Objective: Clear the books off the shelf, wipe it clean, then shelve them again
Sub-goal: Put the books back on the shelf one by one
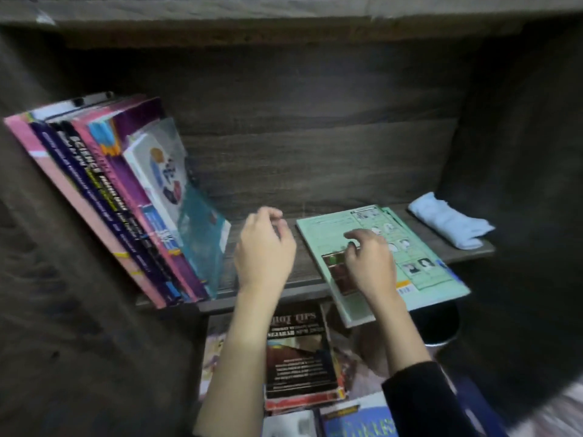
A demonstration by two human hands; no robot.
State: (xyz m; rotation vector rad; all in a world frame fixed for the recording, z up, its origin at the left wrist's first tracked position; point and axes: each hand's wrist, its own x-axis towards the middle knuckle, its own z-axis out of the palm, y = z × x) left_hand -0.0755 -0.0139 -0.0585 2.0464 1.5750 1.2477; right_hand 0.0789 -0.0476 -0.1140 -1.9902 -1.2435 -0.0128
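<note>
Green book (437, 290) beneath bent fingers (354, 236) of right hand (369, 264); left hand (265, 251) relaxed

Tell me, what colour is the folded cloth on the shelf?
The cloth is pale blue, seen in the head view.

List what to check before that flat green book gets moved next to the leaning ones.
1. Right hand gripping the green book: fingers lie on its cover, cannot tell.
2. Left hand free: holds nothing, ok.
3. Bare shelf between the leaning books and the green book: ok.
4. Leaning books steady: tilted toward the left wall, cannot tell.
5. Green book fully on the shelf: overhangs the front edge, not ok.
6. Cloth out of the way: at the right end, ok.
</note>
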